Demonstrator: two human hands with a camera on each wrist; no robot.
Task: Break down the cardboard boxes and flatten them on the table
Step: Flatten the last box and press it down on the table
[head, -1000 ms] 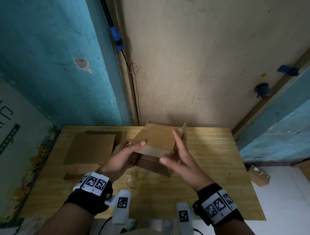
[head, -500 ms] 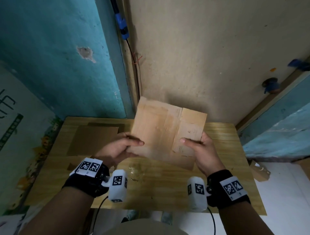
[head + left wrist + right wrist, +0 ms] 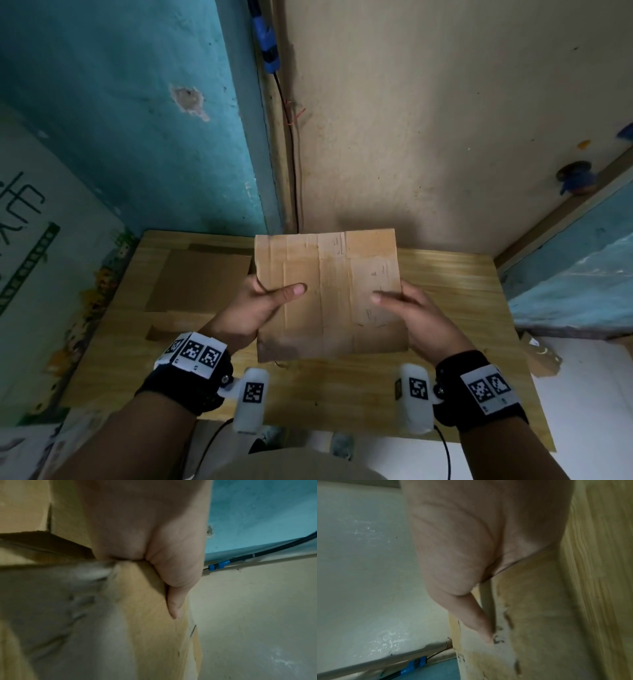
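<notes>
A flattened brown cardboard box (image 3: 330, 294) is held level above the wooden table (image 3: 459, 301), its creased face toward me. My left hand (image 3: 263, 301) grips its left edge, thumb on top and fingers hidden underneath. My right hand (image 3: 411, 308) grips the right edge the same way. The left wrist view shows the left thumb pressed on the cardboard (image 3: 154, 628); in the right wrist view the right thumb lies along the cardboard (image 3: 530, 615). More flattened cardboard (image 3: 202, 284) lies on the table's left side.
The table stands against a beige wall (image 3: 428, 120) and a teal wall (image 3: 130, 102), with a black cable (image 3: 291, 154) running down the corner. A small cardboard box (image 3: 539, 354) sits on the white floor to the right of the table.
The box went from half-folded between my hands to a flat sheet. It was tilted up toward the wall and is now squared and lower over the table, with both hands at its side edges.
</notes>
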